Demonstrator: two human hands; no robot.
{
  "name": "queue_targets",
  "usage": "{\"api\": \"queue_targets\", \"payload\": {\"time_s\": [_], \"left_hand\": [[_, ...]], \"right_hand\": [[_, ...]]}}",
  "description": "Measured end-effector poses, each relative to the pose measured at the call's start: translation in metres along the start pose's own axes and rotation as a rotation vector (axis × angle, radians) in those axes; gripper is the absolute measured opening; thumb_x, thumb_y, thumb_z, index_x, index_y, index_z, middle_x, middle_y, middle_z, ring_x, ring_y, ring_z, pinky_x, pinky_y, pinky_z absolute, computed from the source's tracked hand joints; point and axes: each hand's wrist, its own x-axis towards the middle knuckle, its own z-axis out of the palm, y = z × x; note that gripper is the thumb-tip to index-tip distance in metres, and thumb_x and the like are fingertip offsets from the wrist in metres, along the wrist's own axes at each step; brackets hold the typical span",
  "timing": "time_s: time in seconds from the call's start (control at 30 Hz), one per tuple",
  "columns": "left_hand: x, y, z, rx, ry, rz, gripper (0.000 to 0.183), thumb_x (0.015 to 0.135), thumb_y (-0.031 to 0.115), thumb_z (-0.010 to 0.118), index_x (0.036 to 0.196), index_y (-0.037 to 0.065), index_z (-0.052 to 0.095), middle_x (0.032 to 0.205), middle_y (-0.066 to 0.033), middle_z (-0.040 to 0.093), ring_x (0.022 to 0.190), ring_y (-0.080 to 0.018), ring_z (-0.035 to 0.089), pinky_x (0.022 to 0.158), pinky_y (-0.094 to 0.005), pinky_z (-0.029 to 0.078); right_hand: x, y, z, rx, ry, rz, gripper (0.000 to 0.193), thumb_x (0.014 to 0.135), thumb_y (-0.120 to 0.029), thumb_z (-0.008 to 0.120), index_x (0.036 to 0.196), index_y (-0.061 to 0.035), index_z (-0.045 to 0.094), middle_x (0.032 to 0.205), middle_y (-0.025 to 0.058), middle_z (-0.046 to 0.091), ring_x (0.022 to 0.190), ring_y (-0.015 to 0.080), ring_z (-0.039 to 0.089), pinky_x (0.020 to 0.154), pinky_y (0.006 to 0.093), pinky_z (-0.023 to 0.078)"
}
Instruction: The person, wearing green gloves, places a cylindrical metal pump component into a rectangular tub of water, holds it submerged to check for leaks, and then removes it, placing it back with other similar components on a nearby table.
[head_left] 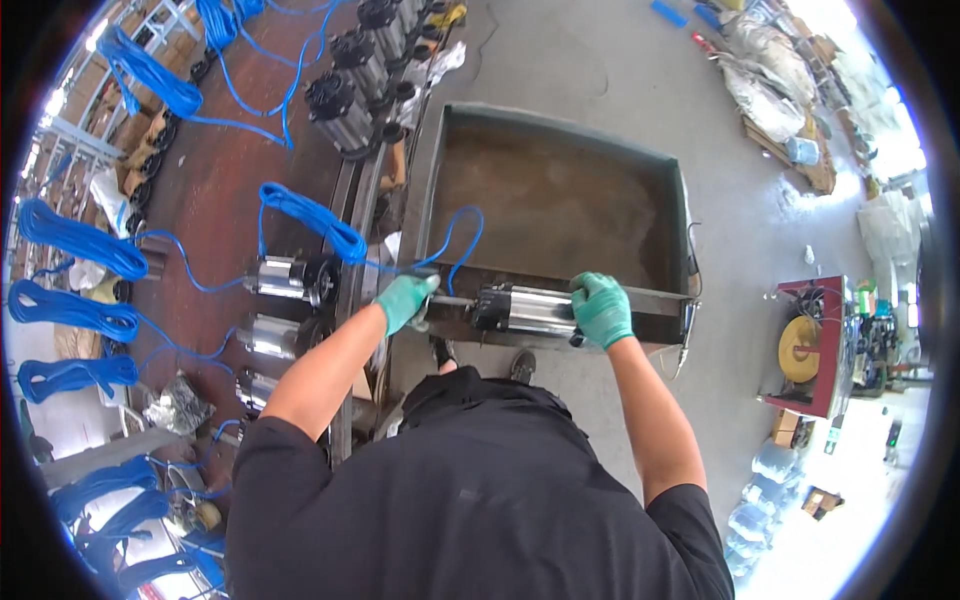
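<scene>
A silver cylindrical motor (540, 309) with a dark ribbed left end lies sideways over the near ledge of a water-filled metal tank (570, 125). My right hand (602, 310), in a green glove, is closed over the motor's right end. From its left end a thin metal shaft (455, 301) sticks out toward my left hand (405, 302), also gloved in green. The left fingers are closed around the shaft's outer end, which they partly hide. A blue cable (470, 212) loops over the tank's near left corner, close above my left hand, and leads to a coiled blue cable (312, 222).
Left of me, a dark red bench (215, 190) carries several silver motors (285, 278) with blue cable coils (85, 240). More motors (340, 112) stand upright at the far left. A red stand with a yellow reel (800, 348) is on the right, with wrapped bundles (765, 90) behind.
</scene>
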Motion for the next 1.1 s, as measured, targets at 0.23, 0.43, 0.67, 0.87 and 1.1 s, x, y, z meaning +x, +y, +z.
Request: {"api": "queue_targets", "payload": {"time_s": [0.23,0.43,0.67,0.87,1.1], "left_hand": [[-0.023,-0.041,0.000,0.449,0.189,0.926,0.038,0.099,0.033,0.068,0.124,0.004,0.066,0.117,-0.0120,0.064,0.114,-0.0250,0.062,0.099,-0.0344,0.049],[0.000,-0.050,-0.002,0.347,0.194,0.489,0.022,0.105,0.027,0.059,0.116,0.009,0.065,0.100,-0.0038,0.065,0.084,-0.0170,0.063,0.076,-0.0340,0.054],[-0.030,-0.049,0.015,-0.465,0.043,0.230,0.015,0.108,0.024,0.053,0.117,0.012,0.053,0.084,-0.0009,0.055,0.062,-0.0119,0.053,0.060,-0.0318,0.054],[-0.019,-0.049,-0.001,-0.366,0.264,0.106,0.031,0.106,0.043,0.054,0.091,0.016,0.052,0.056,0.0025,0.041,0.042,-0.0123,0.039,0.041,-0.0333,0.043],[-0.010,-0.052,-0.027,-0.504,0.374,0.032,0.034,0.103,0.050,0.055,0.088,0.019,0.053,0.054,0.0021,0.045,0.038,-0.0126,0.039,0.038,-0.0329,0.038]], "right_hand": [[-0.003,-0.002,0.006,-0.004,-0.044,0.049,0.016,0.087,-0.015,0.061,0.097,-0.0089,0.073,0.098,0.0130,0.072,0.098,0.0341,0.065,0.091,0.0451,0.052],[-0.005,-0.006,0.003,-0.012,-0.054,0.033,0.017,0.088,-0.016,0.061,0.098,-0.0092,0.073,0.099,0.0127,0.072,0.099,0.0337,0.065,0.091,0.0454,0.052],[-0.003,-0.002,0.004,-0.011,-0.048,0.024,0.016,0.088,-0.015,0.062,0.097,-0.0090,0.073,0.098,0.0138,0.072,0.097,0.0342,0.065,0.090,0.0455,0.052],[-0.005,-0.002,0.001,0.004,-0.032,0.032,0.017,0.088,-0.015,0.061,0.098,-0.0091,0.074,0.099,0.0134,0.073,0.097,0.0343,0.065,0.090,0.0455,0.052],[-0.005,-0.005,0.000,0.002,-0.037,0.041,0.016,0.088,-0.015,0.061,0.098,-0.0085,0.073,0.098,0.0131,0.072,0.099,0.0343,0.065,0.091,0.0451,0.052]]}}
